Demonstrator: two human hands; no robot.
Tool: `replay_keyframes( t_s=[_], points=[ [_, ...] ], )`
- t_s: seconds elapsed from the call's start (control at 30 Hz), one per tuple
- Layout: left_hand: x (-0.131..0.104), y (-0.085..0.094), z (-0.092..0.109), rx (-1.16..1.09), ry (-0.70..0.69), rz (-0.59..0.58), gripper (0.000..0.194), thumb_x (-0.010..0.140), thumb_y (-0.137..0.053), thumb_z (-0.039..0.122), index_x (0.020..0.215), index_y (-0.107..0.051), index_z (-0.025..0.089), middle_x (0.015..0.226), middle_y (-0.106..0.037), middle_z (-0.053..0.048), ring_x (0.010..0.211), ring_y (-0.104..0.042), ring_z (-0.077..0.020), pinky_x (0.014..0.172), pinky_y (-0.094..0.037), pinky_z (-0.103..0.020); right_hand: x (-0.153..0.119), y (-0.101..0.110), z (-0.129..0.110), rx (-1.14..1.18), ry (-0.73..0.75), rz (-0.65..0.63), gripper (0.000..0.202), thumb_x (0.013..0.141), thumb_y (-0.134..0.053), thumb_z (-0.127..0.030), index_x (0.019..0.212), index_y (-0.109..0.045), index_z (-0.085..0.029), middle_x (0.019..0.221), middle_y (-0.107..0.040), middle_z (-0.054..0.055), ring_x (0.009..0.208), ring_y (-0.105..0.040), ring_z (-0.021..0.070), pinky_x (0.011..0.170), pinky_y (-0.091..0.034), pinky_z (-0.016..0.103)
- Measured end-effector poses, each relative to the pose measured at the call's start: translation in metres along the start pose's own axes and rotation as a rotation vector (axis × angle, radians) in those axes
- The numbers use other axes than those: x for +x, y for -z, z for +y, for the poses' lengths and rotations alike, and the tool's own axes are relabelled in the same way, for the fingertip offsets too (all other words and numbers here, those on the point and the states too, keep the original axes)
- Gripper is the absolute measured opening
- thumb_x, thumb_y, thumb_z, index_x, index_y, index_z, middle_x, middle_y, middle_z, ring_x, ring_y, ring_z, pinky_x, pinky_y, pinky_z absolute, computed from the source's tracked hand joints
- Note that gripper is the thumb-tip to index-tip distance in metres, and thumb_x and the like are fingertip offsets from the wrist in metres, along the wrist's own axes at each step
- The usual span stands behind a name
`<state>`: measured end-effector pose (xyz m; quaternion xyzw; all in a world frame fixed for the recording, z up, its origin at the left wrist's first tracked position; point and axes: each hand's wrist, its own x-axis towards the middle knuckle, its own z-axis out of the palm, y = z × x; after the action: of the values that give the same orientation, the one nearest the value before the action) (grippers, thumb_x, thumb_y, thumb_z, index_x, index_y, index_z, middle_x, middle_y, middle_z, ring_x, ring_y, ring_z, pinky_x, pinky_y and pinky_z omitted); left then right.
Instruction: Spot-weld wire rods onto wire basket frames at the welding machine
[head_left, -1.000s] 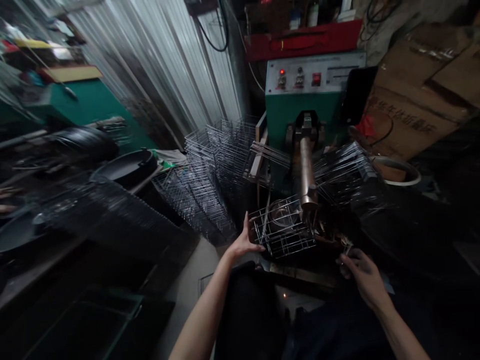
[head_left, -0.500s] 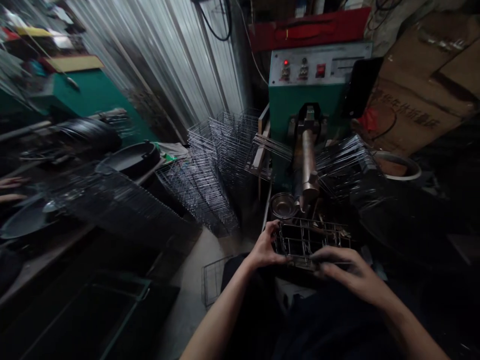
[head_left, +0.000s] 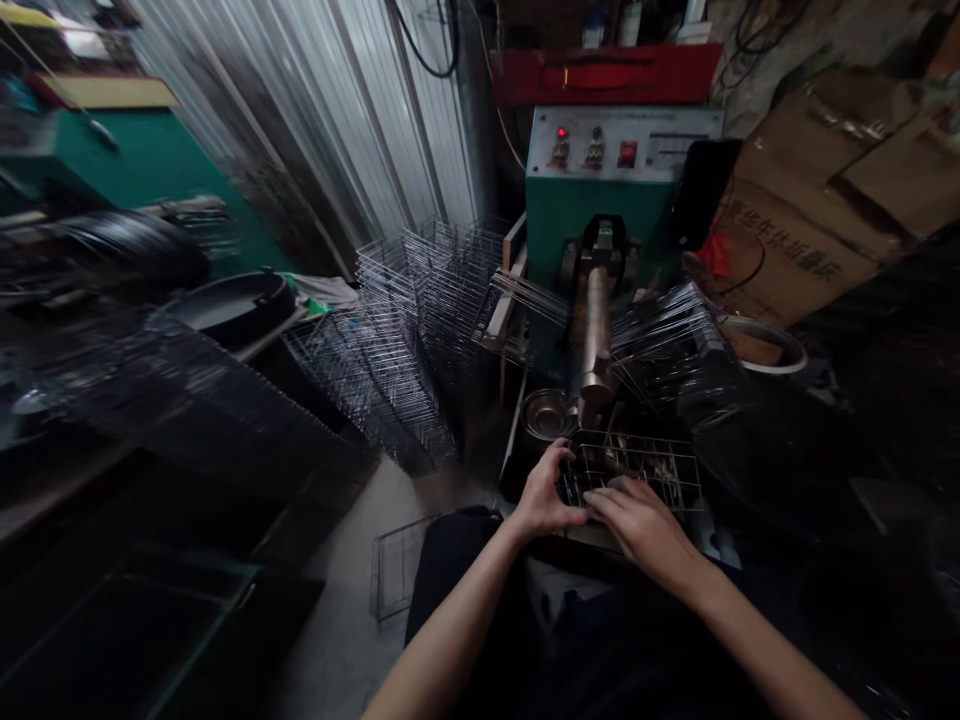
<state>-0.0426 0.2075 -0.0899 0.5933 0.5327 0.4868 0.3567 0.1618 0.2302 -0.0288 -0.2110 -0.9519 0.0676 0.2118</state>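
The basket [head_left: 670, 478] lay just below the lower end of the rod [head_left: 596, 330], in front of the green machine [head_left: 551, 225], its wire mesh reaching out to the right past both hands. A second ago it sat further left, its corner at the rod's tip, with only the left hand [head_left: 541, 497] beside it and the right hand [head_left: 643, 522] well apart, pinching small pieces. Half a second ago both hands had come to the basket; since then the right hand had moved leftward, closing most of the space between the two.

The left hand gripped the left end, thumb along the near side and fingers curled at the far side. The right hand lay palm down across the near part, fingers together and pointing left, close to the left thumb; whether it gripped the wire, I could not tell.

The basket's right end stood free of the fingers. Beyond its far left corner, the dish [head_left: 547, 412] sat near, beside the rod, leaving little room there. The stack [head_left: 405, 335] rose well apart on the left, with bare floor [head_left: 337, 600] nearer the person, and a wire frame [head_left: 394, 568] stood beside the left knee.
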Motion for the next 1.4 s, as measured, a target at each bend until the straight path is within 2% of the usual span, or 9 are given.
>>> replay_keyframes(
  t_s=[0.17, 0.4, 0.67, 0.87, 1.03, 1.23, 1.3, 1.4],
  points=[
    [0.002, -0.006, 0.004, -0.057, 0.007, -0.004, 0.07, 0.05, -0.085, 0.025, 0.111, -0.052, 0.022, 0.151, -0.039, -0.016, 0.138, -0.044, -0.0366, 0.102, -0.049, -0.049, -0.013, -0.008, 0.001, -0.089, 0.046, 0.09, 0.041, 0.094, -0.049, -0.008, 0.131, -0.061, -0.019, 0.115, -0.071, 0.011, 0.103, -0.062, 0.0278, 0.088, -0.053, 0.044],
    [0.003, -0.012, 0.001, -0.082, -0.007, 0.012, 0.071, 0.049, -0.085, 0.022, 0.112, -0.052, 0.023, 0.153, -0.037, -0.014, 0.139, -0.042, -0.0351, 0.104, -0.048, -0.048, -0.017, -0.013, 0.007, -0.06, 0.038, 0.148, 0.047, 0.095, -0.045, -0.005, 0.137, -0.058, -0.02, 0.12, -0.07, 0.008, 0.103, -0.065, 0.0256, 0.089, -0.057, 0.043],
    [0.006, -0.012, -0.001, -0.083, -0.023, 0.068, 0.069, 0.05, -0.086, 0.028, 0.11, -0.052, 0.022, 0.149, -0.042, -0.015, 0.134, -0.047, -0.0349, 0.099, -0.051, -0.045, -0.014, -0.017, 0.013, -0.04, 0.042, 0.151, 0.052, 0.096, -0.041, -0.005, 0.145, -0.05, -0.023, 0.126, -0.067, 0.008, 0.108, -0.064, 0.0252, 0.092, -0.058, 0.044],
    [0.014, -0.009, -0.002, -0.071, -0.054, 0.084, 0.071, 0.052, -0.088, 0.033, 0.112, -0.052, 0.021, 0.147, -0.044, -0.015, 0.133, -0.048, -0.0348, 0.1, -0.051, -0.044, -0.003, -0.014, 0.019, -0.07, 0.063, 0.164, 0.05, 0.097, -0.04, -0.004, 0.142, -0.052, -0.022, 0.123, -0.068, 0.008, 0.107, -0.064, 0.0245, 0.09, -0.057, 0.042],
    [0.02, -0.007, -0.007, -0.062, -0.063, 0.086, 0.075, 0.052, -0.089, 0.034, 0.116, -0.052, 0.022, 0.146, -0.045, -0.014, 0.131, -0.05, -0.034, 0.099, -0.051, -0.043, 0.002, -0.017, 0.024, -0.098, 0.065, 0.181, 0.049, 0.096, -0.039, -0.002, 0.139, -0.054, -0.022, 0.122, -0.069, 0.008, 0.106, -0.066, 0.0233, 0.095, -0.054, 0.045],
    [0.019, -0.009, -0.004, -0.086, -0.046, 0.092, 0.074, 0.054, -0.088, 0.032, 0.118, -0.053, 0.022, 0.144, -0.048, -0.011, 0.126, -0.054, -0.0314, 0.098, -0.051, -0.041, 0.006, -0.015, 0.024, -0.05, 0.053, 0.19, 0.05, 0.094, -0.041, -0.001, 0.137, -0.056, -0.023, 0.12, -0.069, 0.006, 0.106, -0.064, 0.0236, 0.091, -0.056, 0.041],
    [0.018, -0.008, -0.002, -0.045, -0.032, 0.11, 0.073, 0.055, -0.088, 0.033, 0.118, -0.052, 0.022, 0.138, -0.052, -0.01, 0.121, -0.057, -0.03, 0.099, -0.05, -0.042, 0.006, -0.016, 0.023, -0.042, 0.033, 0.189, 0.049, 0.095, -0.04, -0.001, 0.136, -0.055, -0.023, 0.12, -0.068, 0.006, 0.108, -0.063, 0.0239, 0.093, -0.055, 0.042],
    [0.023, -0.003, 0.001, -0.002, -0.026, 0.115, 0.083, 0.056, -0.087, 0.035, 0.127, -0.046, 0.023, 0.122, -0.061, -0.007, 0.11, -0.061, -0.0265, 0.096, -0.051, -0.04, 0.01, -0.021, 0.024, -0.066, -0.009, 0.227, 0.041, 0.098, -0.041, -0.005, 0.132, -0.056, -0.022, 0.118, -0.067, 0.009, 0.107, -0.063, 0.0253, 0.094, -0.053, 0.044]
  ],
)
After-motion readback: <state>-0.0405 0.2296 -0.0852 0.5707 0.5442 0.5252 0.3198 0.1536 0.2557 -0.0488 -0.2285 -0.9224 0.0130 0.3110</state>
